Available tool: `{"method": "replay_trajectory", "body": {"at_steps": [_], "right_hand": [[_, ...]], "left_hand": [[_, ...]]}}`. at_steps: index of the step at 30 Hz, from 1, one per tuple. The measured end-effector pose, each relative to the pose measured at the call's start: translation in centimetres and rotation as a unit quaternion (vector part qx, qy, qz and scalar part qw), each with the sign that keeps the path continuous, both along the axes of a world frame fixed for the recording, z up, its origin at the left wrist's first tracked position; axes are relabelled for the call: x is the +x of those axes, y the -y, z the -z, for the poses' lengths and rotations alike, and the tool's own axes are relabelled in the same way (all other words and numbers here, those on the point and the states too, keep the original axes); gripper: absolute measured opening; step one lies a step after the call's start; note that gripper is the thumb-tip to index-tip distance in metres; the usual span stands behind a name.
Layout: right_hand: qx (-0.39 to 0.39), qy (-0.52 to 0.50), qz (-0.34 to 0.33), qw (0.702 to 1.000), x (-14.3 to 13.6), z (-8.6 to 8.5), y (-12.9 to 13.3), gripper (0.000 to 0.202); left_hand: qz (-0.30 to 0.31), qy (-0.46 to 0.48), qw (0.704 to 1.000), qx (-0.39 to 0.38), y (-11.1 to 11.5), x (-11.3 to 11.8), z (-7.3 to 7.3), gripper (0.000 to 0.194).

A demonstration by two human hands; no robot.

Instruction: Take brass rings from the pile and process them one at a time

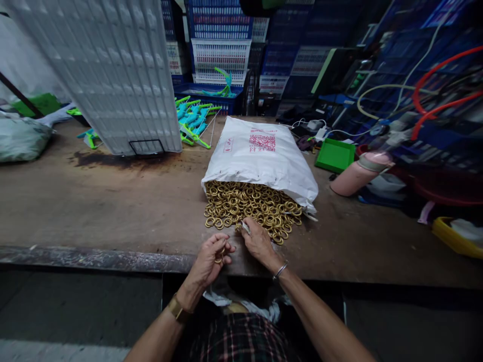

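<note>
A white sack [234, 156] with red print lies on its side, its mouth toward me. Brass-coloured rings [252, 201] spill from it in a heap on the wooden table [158, 211]. Near the table's front edge, my left hand [211, 256] has its fingers curled around a few of these rings. My right hand [260, 241] is at the near side of the heap, closed in a pinch. At its fingertips are a small pale, flat piece and what looks like a ring; the exact grip is partly hidden.
A tall whitish ribbed panel [124, 75] stands on the left. Behind it lie green and blue hangers [194, 120]. To the right are a green tray [335, 156], a pink bottle [358, 173] and a yellow basket [456, 239]. Stacked crates [221, 55] line the back.
</note>
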State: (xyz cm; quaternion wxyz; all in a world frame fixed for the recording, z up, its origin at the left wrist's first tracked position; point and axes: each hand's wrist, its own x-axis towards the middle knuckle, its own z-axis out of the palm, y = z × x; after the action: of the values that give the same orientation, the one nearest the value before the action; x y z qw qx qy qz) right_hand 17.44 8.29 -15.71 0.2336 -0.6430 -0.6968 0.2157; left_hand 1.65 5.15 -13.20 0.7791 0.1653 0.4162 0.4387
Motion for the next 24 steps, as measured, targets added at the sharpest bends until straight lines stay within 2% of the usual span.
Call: {"method": "replay_trajectory", "body": {"at_steps": [2,5,9,15,19,21,24], "right_hand": [[0.004,-0.02,0.002,1.0,0.5,-0.1,0.3,0.011],[-0.033,-0.077,0.026,0.996,1.0,-0.4,0.7,0.012],[-0.047,-0.149,0.044,0.987,1.0,-0.9,1.4,0.014],[-0.026,-0.166,0.013,0.986,0.6,-1.2,2.5,0.013],[-0.031,-0.186,0.012,0.982,0.2,-1.6,2.8,0.015],[-0.054,-0.236,0.029,0.97,0.1,-1.6,2.8,0.018],[-0.101,-0.315,0.083,0.94,0.1,-1.1,2.6,0.027]], "left_hand": [[0.008,-0.023,1.0,0.006,-0.3,0.4,0.2,0.038],[0.01,-0.069,0.997,0.028,-0.5,1.1,0.8,0.044],[0.018,-0.161,0.984,0.071,-0.3,2.2,1.2,0.048],[0.03,-0.297,0.937,0.181,-0.2,3.2,0.7,0.029],[0.019,-0.356,0.905,0.233,-0.2,2.9,1.0,0.02],[0.019,-0.351,0.909,0.224,-0.2,2.7,1.5,0.021],[0.015,-0.308,0.936,0.169,-0.2,2.4,1.9,0.029]]}}
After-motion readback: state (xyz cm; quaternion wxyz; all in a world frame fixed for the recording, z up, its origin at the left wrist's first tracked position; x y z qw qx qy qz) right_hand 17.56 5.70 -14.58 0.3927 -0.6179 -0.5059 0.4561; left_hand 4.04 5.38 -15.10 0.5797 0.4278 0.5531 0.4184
